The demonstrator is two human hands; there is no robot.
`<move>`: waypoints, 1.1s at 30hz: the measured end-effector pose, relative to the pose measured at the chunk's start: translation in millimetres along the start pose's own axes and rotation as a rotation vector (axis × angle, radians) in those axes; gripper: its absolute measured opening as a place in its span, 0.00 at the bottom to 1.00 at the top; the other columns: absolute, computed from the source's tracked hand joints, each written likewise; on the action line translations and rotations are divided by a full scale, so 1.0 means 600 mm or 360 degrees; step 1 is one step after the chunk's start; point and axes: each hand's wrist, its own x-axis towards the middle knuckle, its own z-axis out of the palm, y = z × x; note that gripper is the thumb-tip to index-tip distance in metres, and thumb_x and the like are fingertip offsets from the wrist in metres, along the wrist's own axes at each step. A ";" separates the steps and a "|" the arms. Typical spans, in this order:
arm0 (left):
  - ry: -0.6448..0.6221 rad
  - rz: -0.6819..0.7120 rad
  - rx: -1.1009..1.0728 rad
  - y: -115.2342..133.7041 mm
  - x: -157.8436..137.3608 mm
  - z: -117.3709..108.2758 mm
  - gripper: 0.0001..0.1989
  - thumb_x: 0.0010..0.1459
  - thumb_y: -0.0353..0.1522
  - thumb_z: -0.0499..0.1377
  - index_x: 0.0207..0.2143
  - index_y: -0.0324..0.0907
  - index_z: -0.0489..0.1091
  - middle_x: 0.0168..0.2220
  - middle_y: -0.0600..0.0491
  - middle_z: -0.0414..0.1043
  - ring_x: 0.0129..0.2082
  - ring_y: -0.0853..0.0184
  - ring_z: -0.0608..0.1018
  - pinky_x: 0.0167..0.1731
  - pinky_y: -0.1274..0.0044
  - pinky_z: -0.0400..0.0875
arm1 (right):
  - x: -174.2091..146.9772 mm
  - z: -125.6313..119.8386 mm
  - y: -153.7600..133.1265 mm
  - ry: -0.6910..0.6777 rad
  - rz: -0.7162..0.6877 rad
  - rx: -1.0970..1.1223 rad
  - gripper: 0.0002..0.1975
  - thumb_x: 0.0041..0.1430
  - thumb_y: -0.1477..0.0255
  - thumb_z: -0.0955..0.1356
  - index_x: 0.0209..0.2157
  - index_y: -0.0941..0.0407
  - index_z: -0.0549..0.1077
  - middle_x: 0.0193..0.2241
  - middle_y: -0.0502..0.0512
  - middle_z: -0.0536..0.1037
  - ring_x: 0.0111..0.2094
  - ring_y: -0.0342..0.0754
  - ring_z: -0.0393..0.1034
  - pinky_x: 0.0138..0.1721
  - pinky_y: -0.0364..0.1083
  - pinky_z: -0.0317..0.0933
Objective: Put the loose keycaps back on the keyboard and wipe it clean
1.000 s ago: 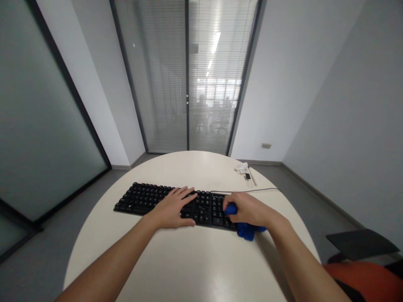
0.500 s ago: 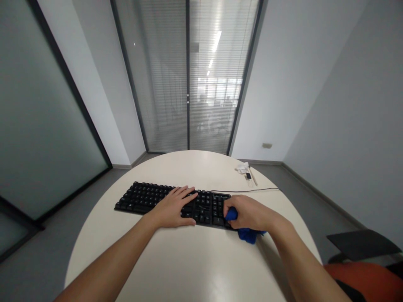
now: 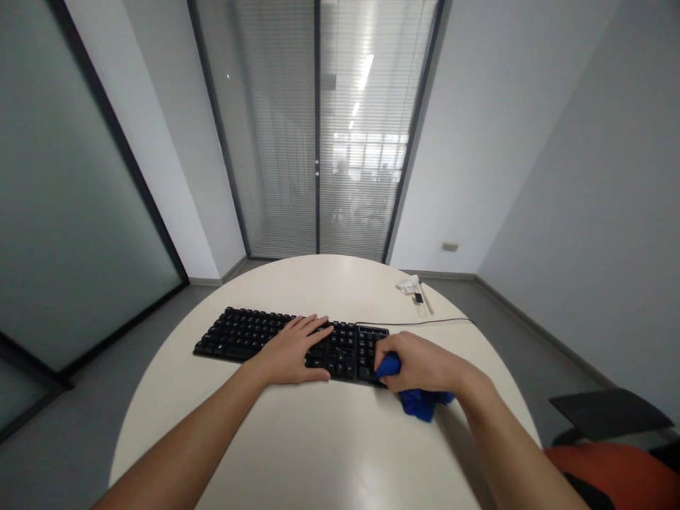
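A black computer keyboard [image 3: 241, 333] lies across the round table, its number pad toward the right. My left hand [image 3: 292, 352] rests flat on the middle of the keyboard, fingers spread, thumb near its front edge. Over the number pad, my right hand [image 3: 417, 361] is closed around a blue cloth [image 3: 419, 405]. One bunched bit of the cloth pokes out between thumb and fingers, touching or just above the keys at the right end. The rest of it hangs below the hand onto the tabletop.
The pale round table [image 3: 319, 446] bears a thin black cable [image 3: 425, 322] running off its right edge. Toward the back right lie a crumpled white piece [image 3: 409, 285], a small dark item [image 3: 418, 298] and a thin stick [image 3: 427, 299]. An orange and black chair [image 3: 610, 471] stands at right.
My right hand with the blue cloth has shifted slightly left and toward me over the number pad. The left hand and the keyboard have stayed in place.
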 end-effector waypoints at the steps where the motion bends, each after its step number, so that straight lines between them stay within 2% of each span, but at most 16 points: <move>1: -0.0004 0.0000 0.0005 0.000 0.000 0.000 0.47 0.54 0.61 0.57 0.69 0.50 0.52 0.71 0.48 0.47 0.70 0.48 0.53 0.67 0.54 0.48 | 0.003 -0.001 0.006 0.0103 -0.0020 -0.0008 0.10 0.47 0.75 0.72 0.35 0.52 0.78 0.32 0.49 0.81 0.33 0.48 0.74 0.35 0.44 0.64; 4: 0.0010 0.0006 0.0001 0.000 -0.001 0.001 0.47 0.54 0.61 0.57 0.69 0.50 0.52 0.71 0.48 0.47 0.70 0.48 0.53 0.67 0.55 0.47 | 0.018 0.001 0.027 0.0514 -0.0095 -0.0116 0.11 0.56 0.70 0.70 0.42 0.53 0.77 0.40 0.54 0.80 0.43 0.52 0.73 0.47 0.49 0.64; 6: 0.0025 0.0011 -0.0009 -0.001 -0.001 0.001 0.47 0.53 0.61 0.58 0.69 0.51 0.52 0.71 0.49 0.48 0.69 0.48 0.54 0.67 0.55 0.47 | 0.029 0.008 0.041 0.0628 -0.0125 -0.0142 0.13 0.61 0.67 0.68 0.46 0.54 0.76 0.44 0.57 0.80 0.47 0.53 0.71 0.52 0.51 0.62; 11: 0.0013 0.0010 -0.0004 0.000 0.000 0.001 0.47 0.54 0.61 0.57 0.69 0.50 0.52 0.71 0.48 0.48 0.69 0.48 0.54 0.67 0.55 0.47 | 0.044 0.023 0.054 0.0476 -0.0112 -0.0192 0.14 0.63 0.68 0.67 0.47 0.56 0.77 0.44 0.59 0.80 0.47 0.54 0.72 0.52 0.51 0.62; 15: 0.0029 0.0015 -0.0017 -0.001 0.000 0.001 0.47 0.54 0.61 0.56 0.69 0.50 0.53 0.71 0.48 0.48 0.69 0.48 0.54 0.67 0.55 0.48 | 0.038 0.014 0.045 0.0383 -0.0066 -0.0222 0.14 0.58 0.71 0.69 0.46 0.55 0.79 0.43 0.57 0.80 0.46 0.53 0.72 0.51 0.49 0.62; 20: 0.0019 0.0017 -0.0033 -0.002 0.000 0.002 0.47 0.54 0.61 0.57 0.69 0.51 0.52 0.71 0.49 0.47 0.70 0.49 0.53 0.67 0.56 0.47 | 0.033 0.006 0.036 0.0318 -0.0032 -0.0239 0.14 0.52 0.73 0.70 0.42 0.53 0.81 0.41 0.55 0.81 0.43 0.53 0.74 0.47 0.47 0.64; 28: -0.0002 0.0005 -0.0015 -0.001 0.000 0.000 0.47 0.53 0.61 0.57 0.69 0.50 0.52 0.71 0.48 0.47 0.70 0.48 0.53 0.67 0.55 0.47 | 0.028 0.007 0.019 0.0204 -0.0147 -0.0265 0.12 0.48 0.76 0.69 0.36 0.53 0.81 0.36 0.53 0.82 0.39 0.52 0.74 0.43 0.45 0.62; 33: 0.0004 0.0011 -0.0017 -0.002 0.000 0.002 0.47 0.54 0.62 0.56 0.69 0.50 0.52 0.71 0.48 0.46 0.70 0.49 0.53 0.67 0.56 0.47 | 0.023 0.004 0.001 0.0113 -0.0080 -0.0256 0.10 0.45 0.77 0.69 0.31 0.53 0.81 0.33 0.53 0.82 0.37 0.52 0.74 0.40 0.44 0.62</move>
